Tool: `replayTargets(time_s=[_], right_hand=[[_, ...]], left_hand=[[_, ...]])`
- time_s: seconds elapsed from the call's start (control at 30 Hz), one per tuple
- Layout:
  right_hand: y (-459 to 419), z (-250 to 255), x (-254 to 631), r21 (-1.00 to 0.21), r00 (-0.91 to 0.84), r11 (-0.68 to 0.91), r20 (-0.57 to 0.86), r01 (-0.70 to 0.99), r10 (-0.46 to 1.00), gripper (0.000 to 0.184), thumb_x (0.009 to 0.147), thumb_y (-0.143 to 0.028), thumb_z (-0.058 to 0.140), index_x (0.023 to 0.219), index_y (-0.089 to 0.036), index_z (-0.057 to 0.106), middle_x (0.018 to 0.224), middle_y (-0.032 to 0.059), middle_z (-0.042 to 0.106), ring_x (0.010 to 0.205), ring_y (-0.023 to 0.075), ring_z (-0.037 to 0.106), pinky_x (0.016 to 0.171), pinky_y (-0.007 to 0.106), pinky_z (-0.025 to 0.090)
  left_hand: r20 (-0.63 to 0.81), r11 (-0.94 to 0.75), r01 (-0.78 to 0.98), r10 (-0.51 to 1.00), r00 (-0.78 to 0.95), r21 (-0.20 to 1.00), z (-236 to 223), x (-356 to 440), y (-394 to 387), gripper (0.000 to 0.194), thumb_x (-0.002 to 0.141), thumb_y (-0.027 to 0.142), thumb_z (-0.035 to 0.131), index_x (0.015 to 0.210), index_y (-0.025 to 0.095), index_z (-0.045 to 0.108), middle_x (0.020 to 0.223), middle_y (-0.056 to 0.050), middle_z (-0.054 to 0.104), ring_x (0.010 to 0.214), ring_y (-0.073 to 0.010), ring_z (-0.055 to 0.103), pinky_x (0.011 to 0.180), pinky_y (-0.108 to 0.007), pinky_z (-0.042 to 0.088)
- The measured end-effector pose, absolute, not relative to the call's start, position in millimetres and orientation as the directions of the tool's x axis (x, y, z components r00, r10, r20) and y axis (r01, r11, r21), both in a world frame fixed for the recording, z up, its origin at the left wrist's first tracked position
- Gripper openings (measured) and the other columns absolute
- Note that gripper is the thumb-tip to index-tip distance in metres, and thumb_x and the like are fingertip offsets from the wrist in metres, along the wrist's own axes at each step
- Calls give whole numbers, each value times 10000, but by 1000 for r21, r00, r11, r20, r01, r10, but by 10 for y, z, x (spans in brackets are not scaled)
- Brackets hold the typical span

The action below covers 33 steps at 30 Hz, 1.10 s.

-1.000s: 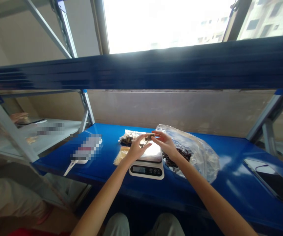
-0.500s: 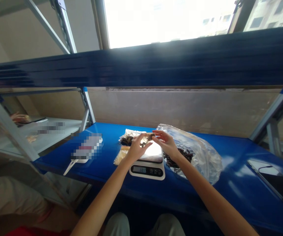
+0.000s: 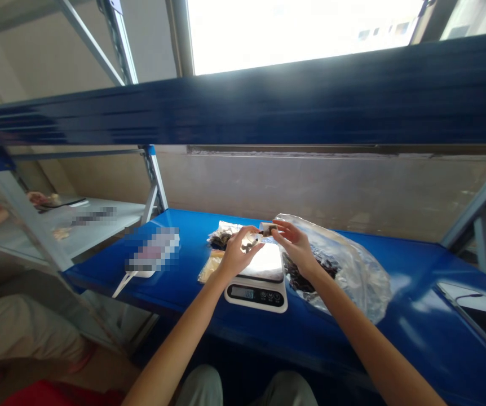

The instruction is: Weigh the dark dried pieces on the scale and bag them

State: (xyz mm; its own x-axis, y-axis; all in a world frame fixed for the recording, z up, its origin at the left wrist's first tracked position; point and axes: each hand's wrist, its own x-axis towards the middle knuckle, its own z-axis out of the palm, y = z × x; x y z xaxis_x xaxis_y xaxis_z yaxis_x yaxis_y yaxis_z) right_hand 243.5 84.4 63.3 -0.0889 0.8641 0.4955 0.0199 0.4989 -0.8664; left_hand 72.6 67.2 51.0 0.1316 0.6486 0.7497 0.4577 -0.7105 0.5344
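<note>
A small dark piece (image 3: 268, 229) is up in the air right now, pinched in the fingertips of the right hand (image 3: 296, 245), just above the far edge of a digital kitchen scale (image 3: 256, 276). The left hand (image 3: 237, 255) is curled in close beside it, fingers bent toward the piece, though whether it grips anything can't be told. Both hands are working directly over the scale, which sits between the packets, so everything stays within easy reach. To the right lies a clear plastic bag (image 3: 348, 270) with dark dried pieces (image 3: 306, 274) inside, and to the left a foil-backed packet (image 3: 224, 235) of similar pieces beside a yellowish packet (image 3: 209, 266). All of it rests on a blue steel shelf (image 3: 399, 316), with a phone (image 3: 477, 316) off at the right.
</note>
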Motion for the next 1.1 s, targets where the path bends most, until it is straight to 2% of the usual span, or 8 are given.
replayTargets(time_s=[0.13,0.3,0.43,0.7,0.93,1.1], right_hand=[[814,643,2428,-874,-98,485,481,28,871,387,698,-471,669,1006,-238,638,1004,70,681,863,212,638,719,339,505],[786,640,2411,-874,-119,482,474,58,873,370,699,-455,674,994,-235,638,989,68,681,857,206,636,726,336,497],[800,630,2411,-871,-125,483,471,90,873,366,706,-458,664,988,-226,640,971,72,681,858,205,629,729,339,495],[856,617,2447,-887,-55,463,462,-4,885,401,691,-470,677,1007,-227,632,967,61,680,873,206,630,735,332,495],[817,643,2423,-897,-130,441,442,-38,888,390,671,-454,702,987,-235,633,1042,69,669,928,215,629,773,345,504],[782,665,2402,-904,-163,425,426,-41,890,386,641,-426,730,960,-232,636,1037,58,659,862,196,637,760,345,515]], left_hand=[[740,-718,451,651,166,531,483,729,689,350,789,336,610,1121,243,548,1101,-71,632,1037,-221,582,887,-373,456],[721,-691,492,673,168,530,423,730,728,360,766,384,632,1088,230,586,1101,-88,635,1049,-252,574,901,-411,445],[716,-694,476,676,173,540,460,729,713,310,785,381,608,1054,228,580,1048,-72,646,1005,-232,590,879,-386,452],[729,-722,422,660,182,548,513,717,693,195,810,333,579,966,219,549,986,-50,632,965,-191,589,864,-332,452],[734,-712,450,659,164,539,463,712,731,308,798,345,598,1080,229,553,1063,-67,631,1011,-205,586,882,-348,451],[707,-685,477,686,169,551,431,721,733,359,794,368,601,1125,236,558,1110,-80,622,1038,-229,577,879,-367,453]])
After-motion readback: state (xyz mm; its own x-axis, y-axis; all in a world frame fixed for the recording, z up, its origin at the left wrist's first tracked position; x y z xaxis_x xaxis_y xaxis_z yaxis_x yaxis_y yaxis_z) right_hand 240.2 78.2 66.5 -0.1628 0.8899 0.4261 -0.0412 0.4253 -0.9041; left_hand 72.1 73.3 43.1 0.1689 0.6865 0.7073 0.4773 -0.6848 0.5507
